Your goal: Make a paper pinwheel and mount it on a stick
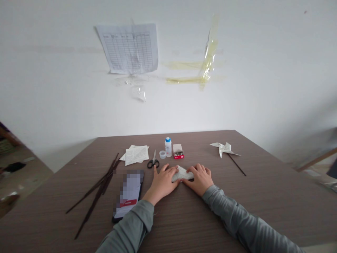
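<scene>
A small sheet of printed paper [182,173], partly folded, lies on the table between my hands. My left hand [163,180] grips its left side, fingers on top and thumb at the near edge. On the right side, my right hand [200,179] pinches the same paper with bent fingers, its thumb close to the left thumb. Parts of the paper are hidden under the fingers. Just beyond it are black-handled scissors [153,161], a small clear cup [162,154], a white bottle with a blue cap [168,147] and a red box of small metal pins [178,154].
A paper pinwheel on a dark stick [225,149] lies at the right of the brown table [263,211]. Stacked paper squares [137,154], several dark sticks [101,186] and a phone [129,193] lie to the left. A white wall with a taped printed sheet [129,49] stands behind.
</scene>
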Tool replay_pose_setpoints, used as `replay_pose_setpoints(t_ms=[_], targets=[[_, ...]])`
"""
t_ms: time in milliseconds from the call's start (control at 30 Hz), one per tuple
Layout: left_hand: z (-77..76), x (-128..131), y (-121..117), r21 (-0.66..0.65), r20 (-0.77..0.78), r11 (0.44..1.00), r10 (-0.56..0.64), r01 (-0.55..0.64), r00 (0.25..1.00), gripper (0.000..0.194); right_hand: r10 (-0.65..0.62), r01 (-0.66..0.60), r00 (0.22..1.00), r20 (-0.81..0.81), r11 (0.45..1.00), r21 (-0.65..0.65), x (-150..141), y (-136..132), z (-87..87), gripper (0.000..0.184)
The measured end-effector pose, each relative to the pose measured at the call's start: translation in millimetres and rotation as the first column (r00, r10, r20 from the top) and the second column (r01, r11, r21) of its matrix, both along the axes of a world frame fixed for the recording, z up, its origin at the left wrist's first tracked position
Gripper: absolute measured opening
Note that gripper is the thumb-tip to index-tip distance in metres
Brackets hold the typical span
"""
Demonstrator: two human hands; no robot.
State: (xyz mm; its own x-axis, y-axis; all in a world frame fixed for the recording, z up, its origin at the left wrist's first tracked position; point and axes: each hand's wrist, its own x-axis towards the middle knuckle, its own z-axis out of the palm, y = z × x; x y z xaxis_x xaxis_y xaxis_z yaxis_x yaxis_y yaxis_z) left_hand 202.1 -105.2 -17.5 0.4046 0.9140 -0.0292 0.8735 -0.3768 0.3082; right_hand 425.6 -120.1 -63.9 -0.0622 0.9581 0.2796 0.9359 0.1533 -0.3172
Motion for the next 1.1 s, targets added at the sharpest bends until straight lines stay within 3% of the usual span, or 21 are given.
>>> replay_pose_setpoints(t_ms=[300, 500, 767, 1100], targets=[[5.6, 0.6, -1.7, -0.032, -0.008, 0.999, 0.014, -0.014, 1.0, 0.053, -0.075, 0.072, 0.996, -0.05, 0.995, -0.074, -2.8, -1.3, 4.2, 0.042], [9.4, 1.0, -2.7, -0.061, -0.018, 0.998, 0.02, -0.021, 1.0, 0.054, -0.079, 0.077, 0.995, -0.052, 0.996, -0.047, 6.0, -4.0, 8.2, 0.05], [3.2, -1.1, -0.7, -0.033, 0.014, 0.999, 0.009, -0.008, 1.0, 0.053, -0.134, 0.126, 0.99, -0.051, 0.983, -0.135, 21.2, 0.4, 7.7, 0.059], [3.1, -1.2, -0.8, -0.033, 0.001, 0.999, 0.012, -0.012, 1.0, 0.052, -0.079, 0.066, 0.996, -0.049, 0.972, -0.227, 41.2, 6.4, 14.8, 0.053]])
